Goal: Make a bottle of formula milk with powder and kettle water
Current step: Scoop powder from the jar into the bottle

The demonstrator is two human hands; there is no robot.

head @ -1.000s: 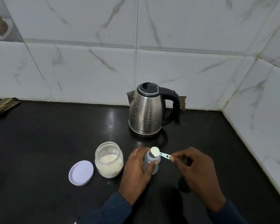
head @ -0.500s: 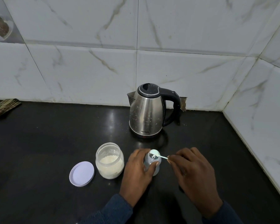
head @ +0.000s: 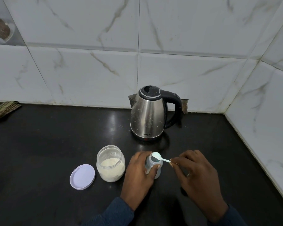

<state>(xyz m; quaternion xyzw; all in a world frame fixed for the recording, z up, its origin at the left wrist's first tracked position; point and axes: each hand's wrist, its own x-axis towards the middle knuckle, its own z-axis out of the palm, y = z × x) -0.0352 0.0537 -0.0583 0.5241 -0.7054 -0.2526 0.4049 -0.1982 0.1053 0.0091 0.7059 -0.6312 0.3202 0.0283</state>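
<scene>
1. While the far left of the black bench (head: 39, 152) carries only a folded cloth (head: 4, 110) against the tiled wall, the working things sit further right, toward the near edge.
2. Next comes a pale lid (head: 82, 176), lying flat and apart from its jar, so the opening step is done.
3. Just beside it stands the powder jar (head: 111, 163), open, upright and roughly half full.
4. To its right the left hand (head: 140, 175) wraps its fingers around the small bottle (head: 153, 167), holding it upright on the bench.
5. Over the bottle's mouth sits the scoop (head: 155, 156), tipped down into the opening; it looks nearly emptied, though the bowl is too small to be sure.
6. Behind them, well apart, the steel kettle (head: 148, 115) stands with its lid closed and untouched, so by my reading the water is not yet poured.
7. Furthest right, the right hand (head: 198, 175) pinches the scoop's handle between narrow fingers.
8. Left to do, I judge: any remaining scoops, the water, and closing and mixing; no bottle cap is in view.
</scene>
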